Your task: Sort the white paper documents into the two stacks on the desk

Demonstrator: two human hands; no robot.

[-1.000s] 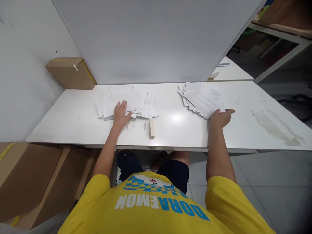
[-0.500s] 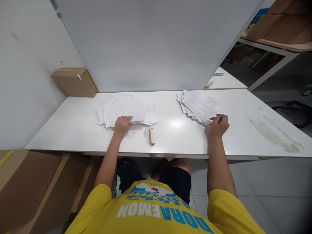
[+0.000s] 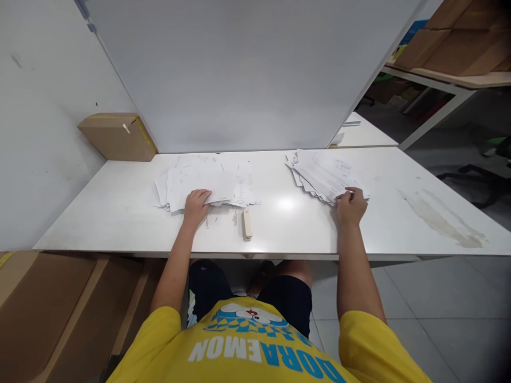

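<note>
On the left of the white table [image 3: 275, 229] lies a loose, spread pile of printed papers [image 3: 199, 178]. My left hand [image 3: 196, 206] is at its front edge, fingers curled over the sheets and closed on the edge; the thumb is mostly hidden. A second pile of papers [image 3: 319, 173], fanned out and slanted, lies to the right. My right hand [image 3: 352, 206] touches its near right corner, thumb and fingers apart over the top sheet. Between the hands, near the table's front, sits a cream-coloured stapler [image 3: 247, 224], touched by neither hand.
A cardboard box [image 3: 120, 137] stands in the back left corner against the white partition [image 3: 255, 80]. Large cardboard boxes [image 3: 43, 308] are below the table at left. A brown stain [image 3: 443, 218] marks the table's right side. Another desk [image 3: 431, 80] carries cartons beyond.
My right hand has shifted slightly left along the right pile's corner. My left hand stays at the left pile's edge. The whole view has moved a little.
</note>
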